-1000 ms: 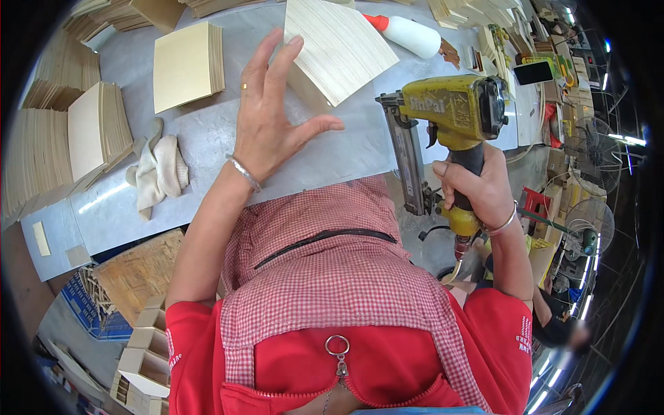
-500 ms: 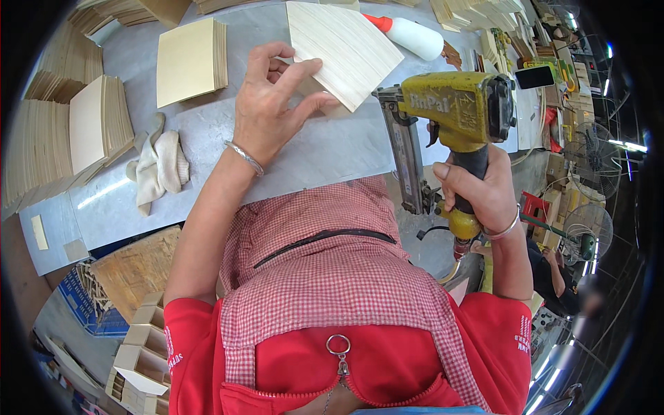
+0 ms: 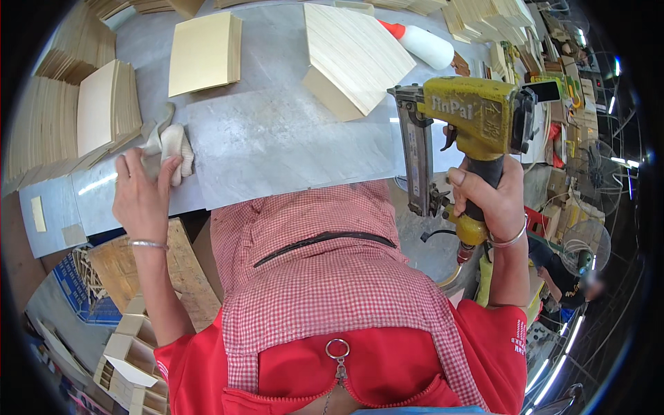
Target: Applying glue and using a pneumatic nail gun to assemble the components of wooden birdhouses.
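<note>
My right hand (image 3: 490, 194) is wrapped round the black grip of a yellow pneumatic nail gun (image 3: 463, 111), held upright at the table's front edge. My left hand (image 3: 142, 194) is at the table's left part, fingers spread, its thumb by an off-white cloth glove (image 3: 176, 151). Whether the thumb touches the glove, I cannot tell. A pale wooden piece with a pointed corner (image 3: 356, 59) stands beyond the nail gun's nose, its top striped with grain and a side panel showing below. Next to it lies a white bottle with a red cap (image 3: 425, 47).
Stacks of thin wooden boards (image 3: 107, 111) line the left side, with another stack (image 3: 205, 55) at the back of the grey table (image 3: 263, 145). More boards (image 3: 484, 21) stand at the back right. Open wooden boxes (image 3: 135, 356) sit lower left. A fan (image 3: 588, 238) is at right.
My left hand has left the wooden piece and moved left and nearer, to the glove. The nail gun in my right hand has shifted slightly right.
</note>
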`<state>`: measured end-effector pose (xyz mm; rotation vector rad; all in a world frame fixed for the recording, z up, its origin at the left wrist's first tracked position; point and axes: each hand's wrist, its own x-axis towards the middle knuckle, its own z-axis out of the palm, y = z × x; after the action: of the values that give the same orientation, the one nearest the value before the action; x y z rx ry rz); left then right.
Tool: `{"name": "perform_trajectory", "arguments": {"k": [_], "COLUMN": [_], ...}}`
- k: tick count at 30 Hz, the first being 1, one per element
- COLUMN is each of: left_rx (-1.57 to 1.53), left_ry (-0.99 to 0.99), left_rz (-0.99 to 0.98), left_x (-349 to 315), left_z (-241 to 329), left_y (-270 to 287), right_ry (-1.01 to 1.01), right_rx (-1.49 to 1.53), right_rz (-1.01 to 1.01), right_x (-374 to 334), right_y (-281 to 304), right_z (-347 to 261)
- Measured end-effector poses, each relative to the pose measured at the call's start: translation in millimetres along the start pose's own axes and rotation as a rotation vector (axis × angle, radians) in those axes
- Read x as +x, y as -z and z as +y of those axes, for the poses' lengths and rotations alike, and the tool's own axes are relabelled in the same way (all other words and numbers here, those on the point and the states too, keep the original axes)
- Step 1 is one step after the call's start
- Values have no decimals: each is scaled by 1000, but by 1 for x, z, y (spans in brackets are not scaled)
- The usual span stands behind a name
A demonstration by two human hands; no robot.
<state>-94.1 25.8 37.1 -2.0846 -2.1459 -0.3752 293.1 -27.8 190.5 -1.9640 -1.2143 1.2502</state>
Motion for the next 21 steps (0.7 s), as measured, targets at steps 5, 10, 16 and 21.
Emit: {"name": "perform_trajectory", "arguments": {"k": [5,10,16,21], "left_rx": [-85,-550,-1238,-1588], "left_ry": [-72,-207,-340,-175], "left_rz": [-138,196,-89,-182], "left_x": [-4,2,60,46], "left_z": [-4,58,134,161], "left_y": [-17,29,-43,-57], "right_ry": [5,4,-24,-29], "right_rx": [41,18,52,84], "right_rz": [-20,-24,-15,-36], "right_x": [11,9,10,12], "right_y": [-5,-6,-6,-1], "right_z": [2,2,1,2]}}
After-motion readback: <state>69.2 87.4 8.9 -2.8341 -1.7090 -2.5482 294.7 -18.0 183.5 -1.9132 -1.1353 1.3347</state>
